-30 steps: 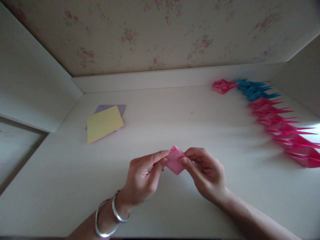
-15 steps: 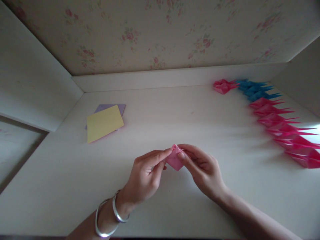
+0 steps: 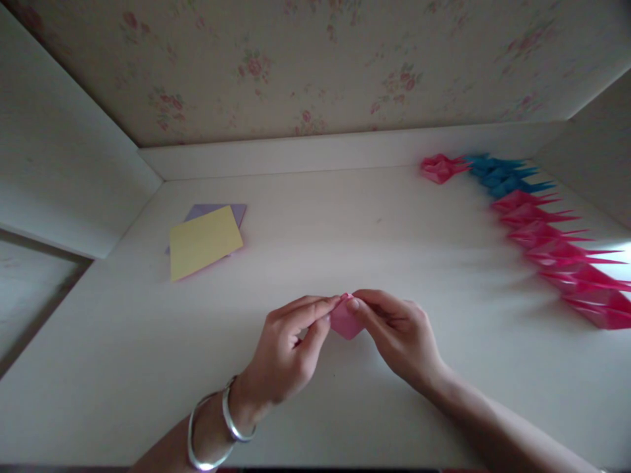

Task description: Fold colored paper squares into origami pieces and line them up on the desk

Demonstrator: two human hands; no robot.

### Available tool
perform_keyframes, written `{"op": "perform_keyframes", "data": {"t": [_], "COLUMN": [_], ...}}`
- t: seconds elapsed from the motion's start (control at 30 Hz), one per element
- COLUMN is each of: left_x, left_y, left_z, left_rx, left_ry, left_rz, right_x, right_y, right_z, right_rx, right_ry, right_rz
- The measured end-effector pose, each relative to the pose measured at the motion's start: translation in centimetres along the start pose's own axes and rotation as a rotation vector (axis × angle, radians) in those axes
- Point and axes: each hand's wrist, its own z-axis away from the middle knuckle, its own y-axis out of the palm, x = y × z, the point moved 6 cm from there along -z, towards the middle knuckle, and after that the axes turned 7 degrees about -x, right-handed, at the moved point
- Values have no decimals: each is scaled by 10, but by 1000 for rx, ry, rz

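Note:
A small piece of folded pink paper (image 3: 348, 323) is held between my two hands near the middle of the white table. My left hand (image 3: 294, 335) pinches its left side and upper edge with thumb and fingers. From the other side, my right hand (image 3: 401, 332) grips the paper, its thumb pressing on the front face near the top. The paper's lower part hangs down in a point, while its back is hidden by the fingers.
Yellow and purple paper sheets (image 3: 206, 242) lie overlapped at the left of the white table (image 3: 305, 230). Folded pink paper pieces (image 3: 557, 253) with long points line the right side, followed by blue ones (image 3: 497, 174) and another pink one (image 3: 440, 169) near the back ledge.
My right thumb has shifted up and left toward the paper's top edge. The folded paper sits slightly lower, and its top point is now more covered by the fingers.

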Motion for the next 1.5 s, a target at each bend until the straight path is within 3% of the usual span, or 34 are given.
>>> {"op": "perform_keyframes", "data": {"t": [0.2, 0.53, 0.8, 0.97, 1.23, 1.4, 1.5], "left_x": [-5, 0, 17, 24, 22, 11, 12], "left_y": [-1, 0, 0, 2, 4, 0, -1], "left_z": [-4, -4, -6, -7, -6, -8, -8], "left_rx": [-79, -53, -59, -47, 8, -23, -37], "left_ry": [60, 2, -287, -392, -347, -200, -201], "left_rz": [-10, 14, 188, 276, 203, 16, -9], "right_x": [5, -2, -2, -1, 1, 1, 1], "right_y": [3, 3, 4, 4, 3, 5, 6], "right_z": [1, 0, -2, -4, -3, -1, 0], "right_rx": [43, 50, 108, 136, 139, 134, 136], "right_ry": [-61, 17, 74, 49, 6, -44, -97], "right_rz": [34, 61, -10, 93, 170, 221, 274]}}
